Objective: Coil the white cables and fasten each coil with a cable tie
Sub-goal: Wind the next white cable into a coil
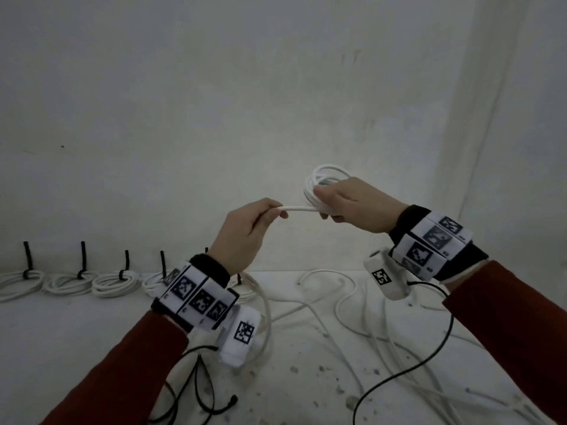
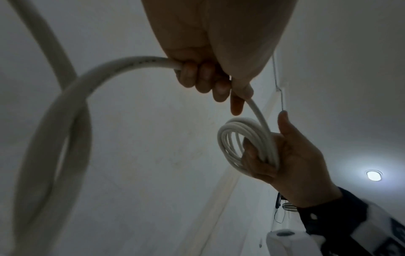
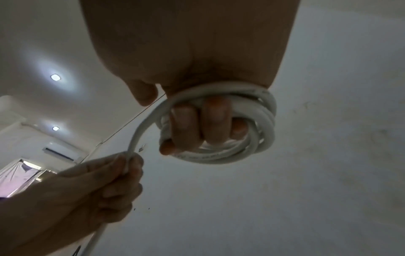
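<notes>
A small coil of white round cable (image 1: 322,187) is held up in the air in front of a pale wall (image 1: 214,87), its loops wound round the curled fingers (image 3: 210,121) of the right hand (image 1: 352,204), which grips the bundle; a short straight run of the same white cable (image 1: 299,208) leads from the coil across to the left hand (image 1: 245,234), whose thumb and curled fingers pinch it; from that hand the cable drops in a large slack loop (image 2: 54,138) toward the white worktop (image 1: 76,332); both hands are raised well above the worktop, near each other, joined by the taut stretch of cable; behind the left wrist, along the foot of the wall, a row of finished white cable coils (image 1: 113,282) lies flat, each bound with a black cable tie (image 1: 126,262) whose tail stands upright; loose white cables (image 1: 346,302) sprawl over the worktop to the right; thin black wires (image 1: 429,360) run from the marker-covered wrist bands (image 1: 196,297) on dark red sleeves (image 1: 122,378).
</notes>
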Tool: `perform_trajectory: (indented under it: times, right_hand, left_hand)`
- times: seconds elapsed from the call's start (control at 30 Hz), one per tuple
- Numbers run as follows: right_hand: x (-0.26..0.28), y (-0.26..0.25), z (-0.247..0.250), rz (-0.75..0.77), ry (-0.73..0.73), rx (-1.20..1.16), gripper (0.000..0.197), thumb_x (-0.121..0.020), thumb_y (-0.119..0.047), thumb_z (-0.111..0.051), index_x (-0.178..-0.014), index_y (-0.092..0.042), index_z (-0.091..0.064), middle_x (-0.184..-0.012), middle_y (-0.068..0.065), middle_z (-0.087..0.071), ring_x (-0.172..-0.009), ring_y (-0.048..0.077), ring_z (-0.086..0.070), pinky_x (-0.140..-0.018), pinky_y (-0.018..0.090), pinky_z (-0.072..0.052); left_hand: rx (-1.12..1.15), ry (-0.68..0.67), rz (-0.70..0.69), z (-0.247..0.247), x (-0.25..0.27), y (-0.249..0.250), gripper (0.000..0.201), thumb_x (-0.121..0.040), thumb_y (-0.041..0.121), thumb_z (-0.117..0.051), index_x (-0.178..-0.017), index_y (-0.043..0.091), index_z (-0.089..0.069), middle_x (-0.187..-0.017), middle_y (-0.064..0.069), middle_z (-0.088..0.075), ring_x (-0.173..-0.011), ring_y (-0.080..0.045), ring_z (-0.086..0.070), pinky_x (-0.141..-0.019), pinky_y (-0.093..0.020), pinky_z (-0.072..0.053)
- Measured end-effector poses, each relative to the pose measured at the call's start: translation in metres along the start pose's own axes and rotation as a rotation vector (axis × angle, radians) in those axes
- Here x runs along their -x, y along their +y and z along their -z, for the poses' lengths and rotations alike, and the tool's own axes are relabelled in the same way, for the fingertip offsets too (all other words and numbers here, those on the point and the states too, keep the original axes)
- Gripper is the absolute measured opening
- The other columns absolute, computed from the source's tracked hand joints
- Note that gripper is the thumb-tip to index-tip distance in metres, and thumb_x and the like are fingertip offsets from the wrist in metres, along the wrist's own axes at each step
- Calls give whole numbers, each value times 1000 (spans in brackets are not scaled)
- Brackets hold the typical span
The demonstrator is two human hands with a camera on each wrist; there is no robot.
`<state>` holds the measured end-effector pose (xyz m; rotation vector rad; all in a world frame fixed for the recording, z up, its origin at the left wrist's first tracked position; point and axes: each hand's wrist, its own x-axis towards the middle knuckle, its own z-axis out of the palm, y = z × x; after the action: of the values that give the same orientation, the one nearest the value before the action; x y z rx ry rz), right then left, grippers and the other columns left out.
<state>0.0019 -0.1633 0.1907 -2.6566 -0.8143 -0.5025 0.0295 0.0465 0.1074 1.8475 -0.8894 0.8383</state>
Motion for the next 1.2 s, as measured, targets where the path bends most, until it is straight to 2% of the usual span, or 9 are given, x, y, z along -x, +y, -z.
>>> perform_trajectory:
  times: [0.1, 0.2, 0.37, 0.43, 0.53, 0.7, 0.97, 1.1, 1.2]
  right_hand:
    - [7, 2, 6, -40, 49, -57, 63, -103, -42, -24, -54, -16, -54, -49, -7, -52, -44, 9, -45, -54, 20, -37]
    - [11, 9, 11, -140, 72, -281, 63, -104, -37, -33, -51, -10, -53, -46, -1, -48, -38, 12, -39, -44, 20, -33]
    - [18, 15, 11, -201, 131, -683, 58, -100, -28, -37, -45, -17, -48, -38, -2, -39, -36, 13, -29, -39, 19, -21]
    - [20, 19, 11, -157, 83, -919, 59, -98, -30, -33, -43, -18, -47, -35, -4, -31, -32, 11, -19, -42, 27, -9]
    - [22, 22, 14, -111, 33, -1209, 55, -91, -39, -33, -43, -18, -47, -29, -7, -25, -27, 8, -16, -58, 41, -1]
    - [11, 12, 19, -10, 190, -1512, 55, -94, -37, -27, -47, -17, -46, -28, -7, -26, -24, 9, -20, -51, 32, -16]
    - [-12, 4, 47, 67, 613, -1688, 65, -103, -41, -18, -53, -15, -51, -34, -4, -27, -29, 11, -20, -49, 28, -21]
    - [-21, 10, 58, 107, 750, -1637, 57, -102, -42, -21, -65, -10, -49, -39, -2, -32, -34, 12, -25, -50, 29, -13]
    - [-27, 18, 55, 171, 817, -1587, 43, -102, -30, -25, -75, -7, -51, -49, 1, -41, -41, 14, -35, -47, 25, -23]
  left_hand:
    - [38, -16, -1, -14, -15, -1, 18, -98, 20, -47, -89, 19, -62, -55, 5, -39, -49, -6, -34, -50, -14, -26]
    - [88, -13, 14, -24, -30, -3, 13, -97, 21, -51, -86, 20, -59, -62, -13, -44, -54, -6, -33, -52, -18, -28]
    - [102, -36, -29, -29, -44, -4, 18, -97, 29, -46, -81, 30, -56, -66, -19, -48, -56, -8, -35, -54, -21, -30]
    - [104, -21, -17, -26, -45, -7, 20, -96, 33, -43, -79, 34, -54, -64, -16, -46, -56, -11, -36, -55, -25, -31]
    - [144, 0, 34, -22, -45, -15, 22, -98, 33, -43, -80, 32, -55, -64, 5, -43, -55, -7, -35, -51, -21, -31]
    - [322, 1, 157, -34, -35, -20, 24, -102, 25, -35, -89, 21, -56, -65, 2, -39, -45, -9, -30, -42, -19, -28]
    - [433, -16, 384, -70, 9, -36, 23, -102, 27, -33, -93, 20, -53, -61, 7, -38, -43, -11, -28, -38, -19, -23]
    - [397, -48, 456, -76, 25, -40, 22, -102, 26, -33, -91, 19, -51, -65, 1, -39, -42, -11, -28, -38, -19, -24]
    - [395, -116, 545, -72, 32, -35, 20, -101, 26, -36, -88, 14, -44, -67, -1, -40, -39, -9, -27, -37, -18, -22]
